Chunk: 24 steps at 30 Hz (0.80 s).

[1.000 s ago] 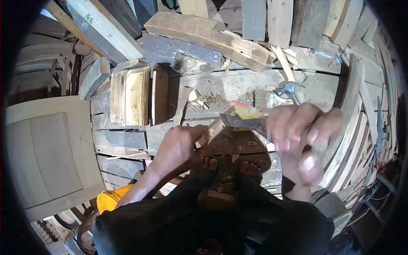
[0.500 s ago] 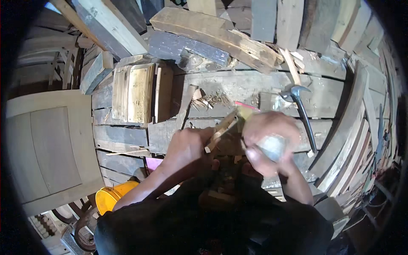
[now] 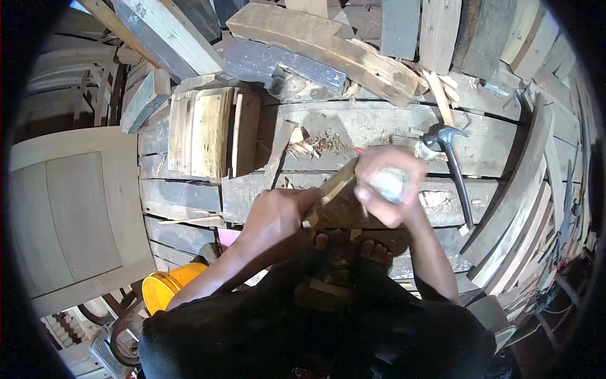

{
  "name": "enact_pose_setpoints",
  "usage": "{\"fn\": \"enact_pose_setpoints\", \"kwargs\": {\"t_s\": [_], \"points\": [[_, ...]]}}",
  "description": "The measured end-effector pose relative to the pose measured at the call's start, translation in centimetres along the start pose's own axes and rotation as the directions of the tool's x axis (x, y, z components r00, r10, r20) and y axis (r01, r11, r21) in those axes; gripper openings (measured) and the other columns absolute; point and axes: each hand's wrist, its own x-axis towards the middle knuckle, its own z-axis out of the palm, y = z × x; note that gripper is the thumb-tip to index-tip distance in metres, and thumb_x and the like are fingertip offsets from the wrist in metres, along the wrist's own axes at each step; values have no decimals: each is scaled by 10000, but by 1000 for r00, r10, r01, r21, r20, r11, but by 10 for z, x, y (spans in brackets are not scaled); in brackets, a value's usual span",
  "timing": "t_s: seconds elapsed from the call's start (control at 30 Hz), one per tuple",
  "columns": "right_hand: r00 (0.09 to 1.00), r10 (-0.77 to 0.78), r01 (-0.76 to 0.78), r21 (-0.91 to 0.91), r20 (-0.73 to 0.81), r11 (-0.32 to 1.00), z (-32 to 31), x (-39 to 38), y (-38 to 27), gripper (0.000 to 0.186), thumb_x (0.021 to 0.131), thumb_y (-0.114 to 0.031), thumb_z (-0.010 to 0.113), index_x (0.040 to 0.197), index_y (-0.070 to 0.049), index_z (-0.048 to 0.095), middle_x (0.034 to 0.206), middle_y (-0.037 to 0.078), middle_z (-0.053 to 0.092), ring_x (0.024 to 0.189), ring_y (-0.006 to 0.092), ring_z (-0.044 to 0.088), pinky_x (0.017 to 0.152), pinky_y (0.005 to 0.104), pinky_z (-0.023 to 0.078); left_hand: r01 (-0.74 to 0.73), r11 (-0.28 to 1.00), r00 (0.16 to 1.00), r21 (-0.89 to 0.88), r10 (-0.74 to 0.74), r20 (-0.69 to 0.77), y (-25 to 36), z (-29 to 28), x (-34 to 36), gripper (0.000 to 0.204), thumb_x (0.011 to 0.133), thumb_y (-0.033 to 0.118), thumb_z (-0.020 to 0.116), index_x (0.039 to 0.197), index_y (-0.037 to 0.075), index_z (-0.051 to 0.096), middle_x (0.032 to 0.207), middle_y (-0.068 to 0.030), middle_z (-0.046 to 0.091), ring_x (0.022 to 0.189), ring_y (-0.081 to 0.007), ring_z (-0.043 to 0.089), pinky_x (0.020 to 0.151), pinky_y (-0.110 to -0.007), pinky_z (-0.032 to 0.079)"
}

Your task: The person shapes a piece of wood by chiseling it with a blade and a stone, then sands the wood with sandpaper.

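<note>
My left hand [image 3: 278,218] is closed around the near end of a narrow wooden strip [image 3: 339,183], which slants up and away to the right. Close to the strip's far end is my right hand [image 3: 391,183], smeared by motion, its fingers curled in. A pale, roundish patch shows within that hand, but what it grips cannot be made out. A small red tip pokes out at the hand's far left side. Right of this hand a claw hammer [image 3: 456,170] with a dark handle lies on the planks.
A short block of stacked boards [image 3: 211,132] stands on the plank floor at left. Beyond it lie a long rough beam [image 3: 315,41] and a dark grey timber [image 3: 252,63]. Wood shavings [image 3: 328,145] are scattered mid-floor. A yellow bucket [image 3: 167,287] sits at lower left; curved boards [image 3: 524,183] lean at right.
My right hand has shifted a little to the left and away from me, nearer the strip. A yellowish patch with a pink edge beside it is now mostly hidden. My left hand keeps its grip.
</note>
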Motion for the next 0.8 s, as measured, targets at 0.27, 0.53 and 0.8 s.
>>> {"fn": "enact_pose_setpoints", "kwargs": {"t_s": [0.27, 0.53, 0.8], "points": [[948, -319, 280, 464, 6, 840, -83, 32, -78, 277, 923, -298, 745, 1045, -80, 625, 826, 68, 679, 640, 197, 620, 523, 320, 465, -27, 992, 1000, 119, 27, -1, -15, -5, -12, 374, 854, 229, 761, 1196, 76, 756, 1014, -162, 784, 760, -306, 762, 711, -375, 617], [993, 33, 25, 478, -113, 878, -13, 7, -29, 244, 801, -121, 772, 940, -51, 585, 753, 69, 595, 622, 160, 552, 521, 307, 435, -174, 871, 983, 459, 123, 139, -43, 23, -12, 429, 868, 308, 739, 1286, 214, 740, 1012, -113, 797, 657, -223, 740, 626, -358, 618], [875, -408, 274, 430, 261, 860, -77, 46, -100, 98, 1042, -184, 615, 1080, -98, 639, 898, 51, 734, 695, 167, 736, 651, 309, 593, -275, 898, 960, 344, 279, 39, -35, 16, -7, 474, 918, 257, 672, 1385, 201, 616, 1050, -87, 770, 701, -250, 746, 530, -370, 590]]}}
